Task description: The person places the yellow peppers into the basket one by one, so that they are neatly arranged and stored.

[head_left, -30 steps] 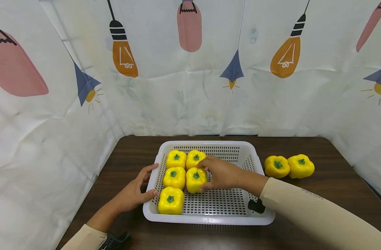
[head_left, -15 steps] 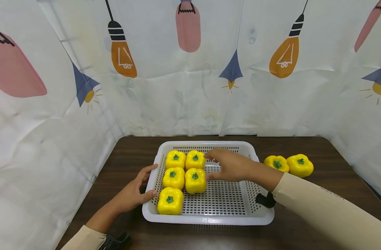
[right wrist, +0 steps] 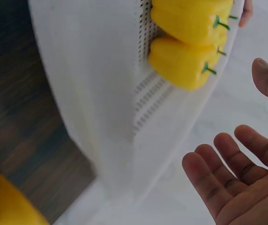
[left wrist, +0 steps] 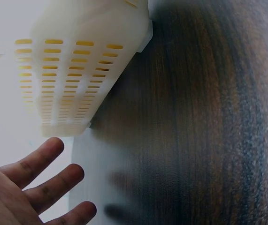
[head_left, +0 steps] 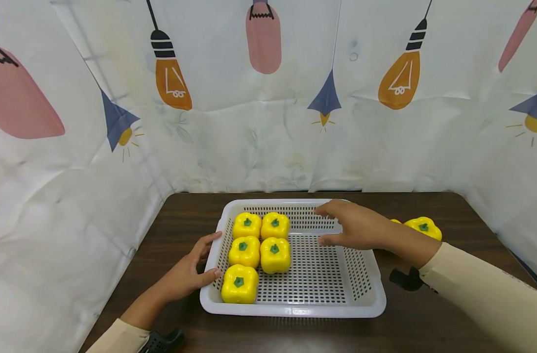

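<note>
A white perforated plastic basket [head_left: 317, 311] stands on the table with several yellow bell peppers with green stems grouped at its left, among them a front pepper [head_left: 239, 284] and an inner pepper [head_left: 275, 255]. My left hand [head_left: 191, 268] is at the basket's left rim, its index fingertip and thumb against it; in the left wrist view the other fingers are spread beside the wall. Over the right part of the basket my right hand [head_left: 358, 226] is held with fingers spread and nothing in it. Behind the right wrist, two more peppers, one a far-right pepper [head_left: 424, 226], are partly hidden.
The dark wood-grain table [head_left: 453, 314] reaches back to a white cloth wall [head_left: 259, 142] printed with lamps and bulbs. Another cloth wall runs along the left side. A dark strap [head_left: 407, 279] is on the right wrist, and a dark device [head_left: 162, 339] on the left.
My right hand has let go of the inner pepper and moved right, away from it. That pepper stays in the basket. The left hand keeps its place on the rim.
</note>
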{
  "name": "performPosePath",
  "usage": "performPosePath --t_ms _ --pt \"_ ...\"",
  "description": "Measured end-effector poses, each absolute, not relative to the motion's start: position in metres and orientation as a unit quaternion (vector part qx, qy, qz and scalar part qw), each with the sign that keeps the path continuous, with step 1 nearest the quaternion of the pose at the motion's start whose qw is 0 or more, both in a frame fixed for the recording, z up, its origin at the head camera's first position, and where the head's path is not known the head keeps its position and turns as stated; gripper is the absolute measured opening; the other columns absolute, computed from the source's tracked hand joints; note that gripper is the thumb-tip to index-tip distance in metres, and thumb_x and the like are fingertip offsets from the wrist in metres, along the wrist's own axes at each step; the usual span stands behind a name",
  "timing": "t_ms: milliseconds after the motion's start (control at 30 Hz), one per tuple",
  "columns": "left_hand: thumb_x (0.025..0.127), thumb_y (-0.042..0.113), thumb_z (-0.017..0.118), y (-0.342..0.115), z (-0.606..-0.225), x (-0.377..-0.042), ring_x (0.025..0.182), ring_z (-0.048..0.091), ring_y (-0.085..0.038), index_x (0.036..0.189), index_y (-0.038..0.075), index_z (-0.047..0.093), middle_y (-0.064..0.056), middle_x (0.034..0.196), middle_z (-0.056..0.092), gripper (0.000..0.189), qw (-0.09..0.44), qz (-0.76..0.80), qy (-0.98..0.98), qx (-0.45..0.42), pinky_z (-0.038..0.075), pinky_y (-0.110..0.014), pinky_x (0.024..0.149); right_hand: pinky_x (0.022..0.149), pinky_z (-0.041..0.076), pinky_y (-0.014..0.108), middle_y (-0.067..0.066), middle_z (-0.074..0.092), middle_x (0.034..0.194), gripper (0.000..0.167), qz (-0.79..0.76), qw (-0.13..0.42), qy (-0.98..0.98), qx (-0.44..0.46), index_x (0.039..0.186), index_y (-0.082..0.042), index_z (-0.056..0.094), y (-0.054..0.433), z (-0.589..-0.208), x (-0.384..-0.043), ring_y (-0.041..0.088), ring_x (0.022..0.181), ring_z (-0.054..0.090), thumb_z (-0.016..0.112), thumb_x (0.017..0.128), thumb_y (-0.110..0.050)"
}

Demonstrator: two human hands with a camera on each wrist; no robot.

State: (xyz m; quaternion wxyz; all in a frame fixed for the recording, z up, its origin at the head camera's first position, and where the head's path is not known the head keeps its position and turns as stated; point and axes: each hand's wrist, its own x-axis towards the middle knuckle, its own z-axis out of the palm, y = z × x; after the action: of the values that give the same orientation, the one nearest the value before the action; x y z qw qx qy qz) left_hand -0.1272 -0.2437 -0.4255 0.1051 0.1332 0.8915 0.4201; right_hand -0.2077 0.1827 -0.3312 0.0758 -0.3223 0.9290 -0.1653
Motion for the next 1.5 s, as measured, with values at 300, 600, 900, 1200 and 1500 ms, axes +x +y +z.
performPosePath --t_ms 300,600,900,1200,1500 --pt "0.092 0.038 0.070 -0.244 -0.425 -0.127 0.126 0.053 -0.040 0.159 0.034 0.018 -0.021 0.147 0.048 0.085 0.100 0.414 0.895 0.134 0.052 -0.057 0.091 0.093 0.051 0.050 0.005 0.059 0.136 0.073 -0.187 0.049 0.934 -0.299 0.142 -0.012 0.058 0.223 -0.328 -0.205 0.028 0.118 0.059 0.080 0.086 -0.052" --pt "0.092 0.039 0.070 -0.245 -0.426 -0.128 0.124 0.055 -0.037 0.159 0.036 0.018 -0.020 0.147 0.048 0.085 0.104 0.415 0.894 0.135 0.053 -0.055 0.091 0.096 0.047 0.059 0.014 0.056 0.142 0.077 -0.206 0.029 0.937 -0.280 0.143 -0.007 0.055 0.267 -0.335 -0.204 0.035 0.119 0.060 0.077 0.087 -0.055" --pt "0.092 0.040 0.071 -0.245 -0.425 -0.128 0.120 0.058 -0.034 0.159 0.036 0.018 -0.020 0.147 0.048 0.085 0.105 0.420 0.891 0.139 0.054 -0.054 0.090 0.091 0.050 0.061 0.015 0.056 0.142 0.070 -0.210 0.000 0.937 -0.280 0.144 -0.011 0.053 0.304 -0.340 -0.203 0.039 0.116 0.062 0.076 0.090 -0.050" --pt "0.092 0.038 0.071 -0.245 -0.427 -0.128 0.119 0.058 -0.032 0.159 0.037 0.018 -0.019 0.147 0.048 0.086 0.103 0.421 0.890 0.141 0.054 -0.053 0.090 0.088 0.050 0.061 0.016 0.057 0.139 0.068 -0.214 -0.027 0.936 -0.277 0.142 -0.010 0.055 0.331 -0.348 -0.200 0.039 0.115 0.060 0.084 0.086 -0.038" --pt "0.091 0.037 0.072 -0.245 -0.427 -0.128 0.116 0.060 -0.031 0.159 0.037 0.018 -0.020 0.148 0.048 0.086 0.107 0.426 0.889 0.134 0.055 -0.052 0.089 0.092 0.041 0.069 0.020 0.053 0.142 0.068 -0.222 -0.024 0.942 -0.250 0.141 -0.009 0.055 0.355 -0.358 -0.202 0.045 0.125 0.050 0.084 0.086 -0.037"
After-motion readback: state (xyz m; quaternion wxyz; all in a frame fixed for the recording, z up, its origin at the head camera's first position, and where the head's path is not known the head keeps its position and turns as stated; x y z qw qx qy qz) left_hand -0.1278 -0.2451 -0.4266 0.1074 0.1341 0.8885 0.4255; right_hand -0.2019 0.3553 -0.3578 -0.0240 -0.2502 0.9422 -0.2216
